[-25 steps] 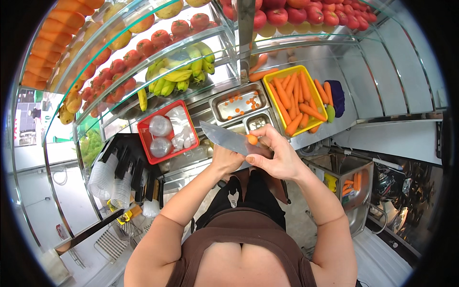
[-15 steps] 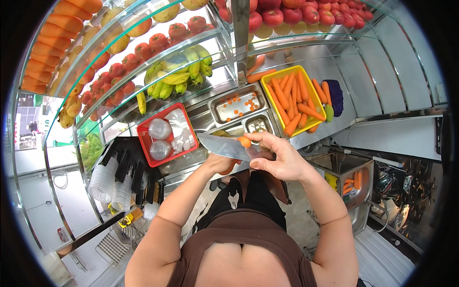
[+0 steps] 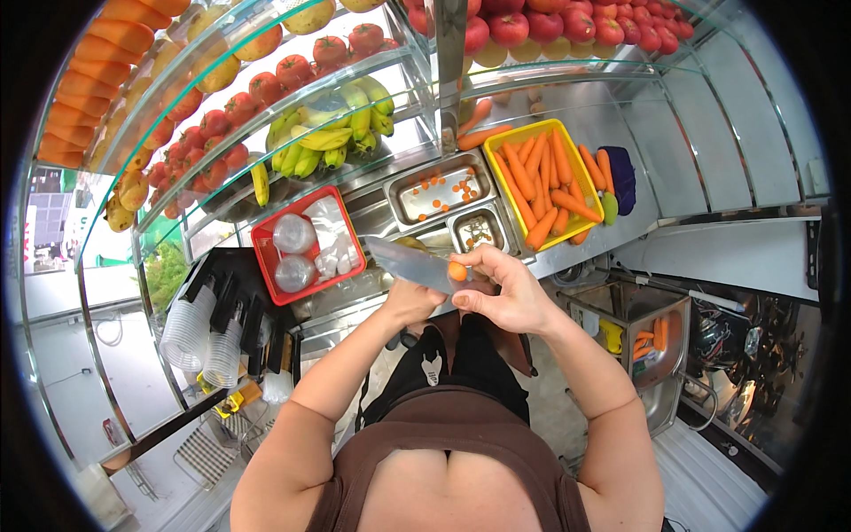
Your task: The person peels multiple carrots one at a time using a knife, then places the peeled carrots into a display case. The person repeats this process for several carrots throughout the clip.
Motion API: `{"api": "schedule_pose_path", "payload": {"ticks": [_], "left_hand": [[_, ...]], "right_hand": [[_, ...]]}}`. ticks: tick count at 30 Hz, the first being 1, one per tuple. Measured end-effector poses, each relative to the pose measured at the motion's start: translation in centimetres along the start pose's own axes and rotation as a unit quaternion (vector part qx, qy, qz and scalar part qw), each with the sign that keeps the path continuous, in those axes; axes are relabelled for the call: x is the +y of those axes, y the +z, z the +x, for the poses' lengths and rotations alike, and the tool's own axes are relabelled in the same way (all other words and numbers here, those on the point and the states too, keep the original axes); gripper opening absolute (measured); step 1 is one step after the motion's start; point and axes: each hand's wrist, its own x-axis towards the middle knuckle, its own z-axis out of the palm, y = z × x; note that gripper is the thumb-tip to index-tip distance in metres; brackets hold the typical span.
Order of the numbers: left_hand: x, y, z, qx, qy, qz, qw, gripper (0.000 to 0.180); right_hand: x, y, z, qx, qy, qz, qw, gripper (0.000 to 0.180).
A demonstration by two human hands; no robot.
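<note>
A large knife point(image 3: 403, 262) with a broad metal blade lies across the space between my hands, its tip toward the left. My right hand point(image 3: 510, 297) is closed at the heel end of the blade, thumb and index finger bent around it; its handle is hidden. The rounded orange end of a carrot point(image 3: 457, 270) shows against the blade beside my right thumb and index finger. My left hand point(image 3: 409, 302) is closed just under the blade; the rest of the carrot it seems to grip is hidden. Beyond sits a steel tray point(image 3: 408, 215) with small carrot slices.
A smaller steel pan point(image 3: 507, 244) holds scraps. A yellow basket point(image 3: 498, 182) of carrots stands to the right, a red basket point(image 3: 266, 277) with clear plastic containers to the left. Glass shelves hold bananas point(image 3: 310, 140), tomatoes point(image 3: 266, 89) and apples point(image 3: 510, 28). Plastic cups point(image 3: 189, 332) stack lower left.
The blade has tilted, showing a broader face. My left hand has turned, covering the orange bit seen below it before. My right hand has shifted slightly.
</note>
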Motion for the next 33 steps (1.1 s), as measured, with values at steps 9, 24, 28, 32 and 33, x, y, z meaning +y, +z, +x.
{"api": "schedule_pose_path", "payload": {"ticks": [9,24,28,32,33], "left_hand": [[-0.2,-1.8,-0.8,-0.180,-0.123,-0.218,0.951,0.059],[0.4,-5.5,-3.9,-0.044,-0.150,-0.229,0.961,0.069],[0.7,-7.9,-4.4,0.016,-0.114,-0.305,0.945,0.068],[2.5,-11.6,-3.9,0.047,-0.018,-0.404,0.913,0.069],[3.1,-12.4,-3.8,0.057,-0.003,-0.427,0.902,0.068]], "right_hand": [[2.3,0.2,0.9,0.024,-0.030,-0.002,0.999,0.034],[9.5,-7.3,16.7,0.142,0.245,-0.378,0.881,0.048],[7.8,-4.4,15.7,0.080,0.055,-0.375,0.922,0.035],[0.2,2.4,16.2,0.010,-0.187,-0.472,0.862,0.026],[-0.4,3.6,17.3,0.025,-0.265,-0.485,0.833,0.020]]}}
